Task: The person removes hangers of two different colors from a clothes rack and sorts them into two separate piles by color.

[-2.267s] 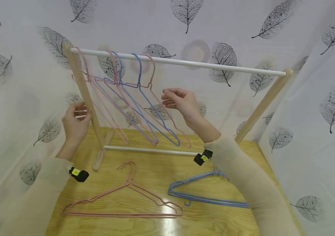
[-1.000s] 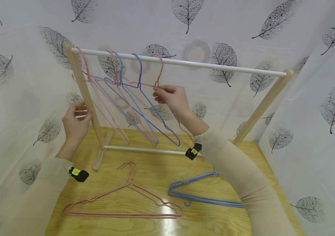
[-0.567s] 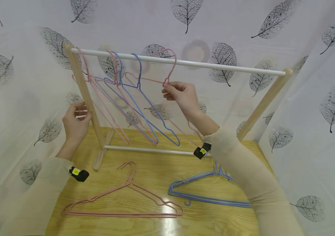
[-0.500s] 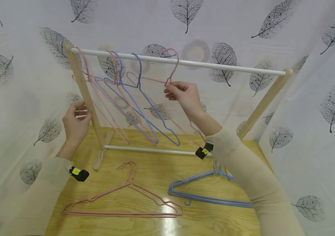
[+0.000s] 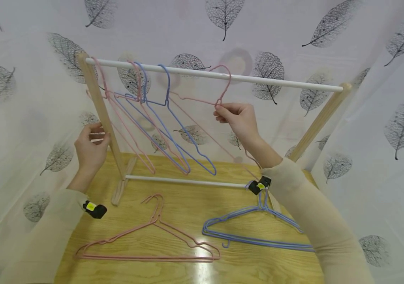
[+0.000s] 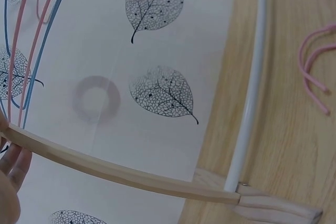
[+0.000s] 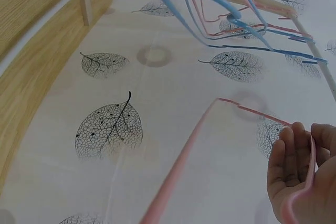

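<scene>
My right hand (image 5: 239,120) pinches a pink clothes hanger (image 5: 198,99) just below its hook, between thumb and fingertips. The hook arches over the white rail (image 5: 276,81) of a small wooden garment rack, right of the other hung hangers. In the right wrist view the pink hanger (image 7: 181,158) stretches away from the palm, apart from the blue ones. My left hand (image 5: 89,146) holds the rack's left wooden post (image 5: 98,98), thumb in front and fingers partly hidden behind. Nearest that post hang pink hangers (image 5: 103,75) and blue hangers (image 5: 168,85).
Pink hangers (image 5: 145,259) lie stacked on the wooden table (image 5: 173,272) at front left. A stack of blue hangers (image 5: 255,239) lies at front right, partly under my right sleeve. A lower white bar (image 5: 187,182) joins the rack's feet; a leaf-print curtain (image 5: 294,31) surrounds it.
My right hand, at first apart from the hangers, has taken hold of the rightmost pink hanger and moved it right along the rail, away from the blue one. The left hand has stayed put.
</scene>
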The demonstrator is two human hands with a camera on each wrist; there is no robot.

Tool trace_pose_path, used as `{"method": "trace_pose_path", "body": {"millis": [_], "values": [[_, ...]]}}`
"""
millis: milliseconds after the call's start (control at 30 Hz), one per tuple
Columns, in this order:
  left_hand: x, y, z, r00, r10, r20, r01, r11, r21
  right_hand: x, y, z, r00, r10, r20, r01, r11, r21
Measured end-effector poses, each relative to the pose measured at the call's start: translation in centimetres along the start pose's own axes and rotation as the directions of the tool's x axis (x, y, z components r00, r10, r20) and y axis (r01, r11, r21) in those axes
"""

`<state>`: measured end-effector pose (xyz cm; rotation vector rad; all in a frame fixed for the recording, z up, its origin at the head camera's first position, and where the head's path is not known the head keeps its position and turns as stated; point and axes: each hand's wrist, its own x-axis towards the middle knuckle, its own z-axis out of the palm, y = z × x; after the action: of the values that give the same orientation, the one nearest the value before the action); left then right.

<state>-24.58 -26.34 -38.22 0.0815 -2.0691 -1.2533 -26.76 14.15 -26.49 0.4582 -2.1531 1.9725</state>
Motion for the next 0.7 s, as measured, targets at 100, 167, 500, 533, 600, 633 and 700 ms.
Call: {"method": "trace_pose_path", "body": {"millis": [100, 167, 500, 533, 600, 633, 700], "values": [[0.0, -0.1, 0.0, 1.000, -0.001, -0.009, 0.001, 1.000, -0.006, -0.1, 0.6, -0.7, 1.000, -0.006, 0.000, 0.006, 1.000, -0.013], [0.1, -0.2, 0.0, 1.000, 0.005, -0.010, -0.005, 1.000, -0.008, -0.3, 1.0, -1.1, 1.000, -0.009, -0.002, 0.009, 1.000, -0.026], [-0.1, -0.2, -0.1, 1.000, 0.010, -0.014, -0.010, 1.000, -0.005, -1.8, 1.4, -3.5, 0.998, -0.059, -0.011, 0.059, 0.998, -0.009], [0.0, -0.2, -0.1, 1.000, 0.010, -0.015, -0.010, 1.000, -0.002, -1.9, 1.3, -3.6, 0.998, -0.067, -0.015, 0.067, 0.998, -0.011], [0.0, -0.2, -0.1, 1.000, 0.014, -0.015, -0.014, 1.000, 0.003, -2.1, 1.2, -4.0, 0.996, -0.084, -0.025, 0.083, 0.996, -0.026], [0.0, -0.2, -0.1, 1.000, 0.015, -0.016, -0.015, 1.000, 0.002, -2.2, 1.1, -4.1, 0.995, -0.095, -0.030, 0.094, 0.995, -0.043], [0.0, -0.2, -0.1, 1.000, 0.019, -0.015, -0.019, 1.000, 0.000, -2.3, 1.0, -4.5, 0.992, -0.116, -0.041, 0.113, 0.991, -0.074]]}}
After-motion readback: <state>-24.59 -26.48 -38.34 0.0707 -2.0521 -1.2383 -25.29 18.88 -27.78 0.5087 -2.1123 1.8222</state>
